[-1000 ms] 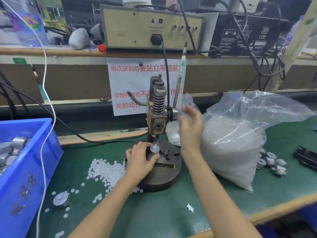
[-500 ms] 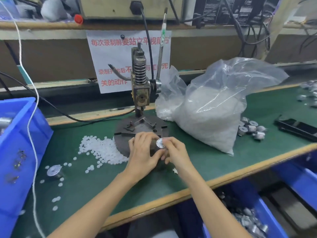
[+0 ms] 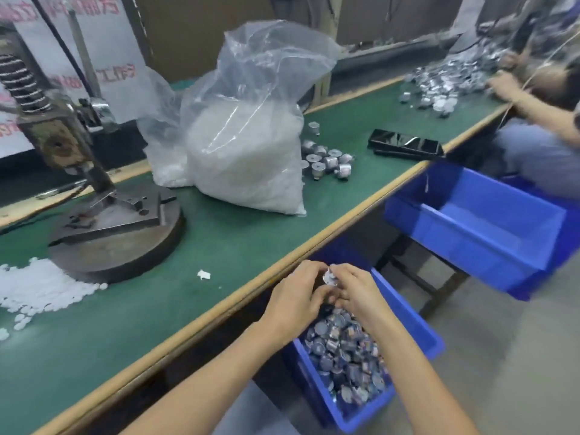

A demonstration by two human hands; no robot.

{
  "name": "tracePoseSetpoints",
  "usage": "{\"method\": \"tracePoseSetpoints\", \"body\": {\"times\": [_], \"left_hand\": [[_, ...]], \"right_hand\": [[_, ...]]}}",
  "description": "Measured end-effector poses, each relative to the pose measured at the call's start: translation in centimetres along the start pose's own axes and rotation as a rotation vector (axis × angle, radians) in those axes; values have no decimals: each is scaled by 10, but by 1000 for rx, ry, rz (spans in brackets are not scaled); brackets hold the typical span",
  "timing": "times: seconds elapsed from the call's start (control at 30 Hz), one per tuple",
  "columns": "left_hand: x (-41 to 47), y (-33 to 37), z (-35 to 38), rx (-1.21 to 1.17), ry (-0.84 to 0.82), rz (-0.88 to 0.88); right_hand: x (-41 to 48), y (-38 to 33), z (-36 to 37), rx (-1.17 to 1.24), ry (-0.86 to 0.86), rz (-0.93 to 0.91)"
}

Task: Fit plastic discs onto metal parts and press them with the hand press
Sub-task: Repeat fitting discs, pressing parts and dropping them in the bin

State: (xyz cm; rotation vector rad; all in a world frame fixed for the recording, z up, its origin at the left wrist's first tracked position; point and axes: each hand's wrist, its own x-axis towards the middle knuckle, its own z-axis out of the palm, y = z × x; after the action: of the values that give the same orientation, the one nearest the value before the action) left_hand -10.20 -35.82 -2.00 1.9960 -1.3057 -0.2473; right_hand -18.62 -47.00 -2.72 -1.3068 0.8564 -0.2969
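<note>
Both hands have left the green bench top (image 3: 238, 246) in front of the press and now hover just past its front edge, and the view has swung right with them.

At far left, a loose heap of small white plastic discs (image 3: 37, 287) lies on the bench, touching the foot of the dark steel hand press (image 3: 106, 221). The press has a round base and a coiled spring on its column. A torn white scrap (image 3: 203, 274) lies near the bench edge. Behind it stands a tall clear plastic bag (image 3: 248, 152), open at the top and heavy with more white discs.

The left hand (image 3: 298, 299) and right hand (image 3: 354, 293) meet fingertip to fingertip. Both sets of fingers curl around one small round silver metal part (image 3: 329, 276) with a white face, pinching it between them. The part is blurred. It is held above a blue plastic bin (image 3: 417, 324) under the bench, which is piled with similar metal parts.

To the right of the bag, a cluster of silver cylindrical pieces (image 3: 326, 160) sits on the bench, and a glossy black tray (image 3: 405, 147) lies near them. A second blue bin (image 3: 470, 246) stands lower down. At far right, another person's forearm (image 3: 533, 98) reaches into a wide scatter of shiny parts (image 3: 448, 86).
</note>
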Motion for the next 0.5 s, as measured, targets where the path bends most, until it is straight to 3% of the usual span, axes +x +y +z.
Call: {"method": "tracePoseSetpoints", "body": {"times": [0.1,0.2,0.4,0.5], "left_hand": [[7,2,23,101,-136,-49],[13,5,29,132,-156,-42],[10,-2,23,143,-145,-6],[7,-7,14,145,-124,-7]], "right_hand": [[22,43,-26,-143,162,101],[43,85,-42,-335,329,156],[56,117,-53,-575,363,173],[52,115,-56,-525,421,153]]}}
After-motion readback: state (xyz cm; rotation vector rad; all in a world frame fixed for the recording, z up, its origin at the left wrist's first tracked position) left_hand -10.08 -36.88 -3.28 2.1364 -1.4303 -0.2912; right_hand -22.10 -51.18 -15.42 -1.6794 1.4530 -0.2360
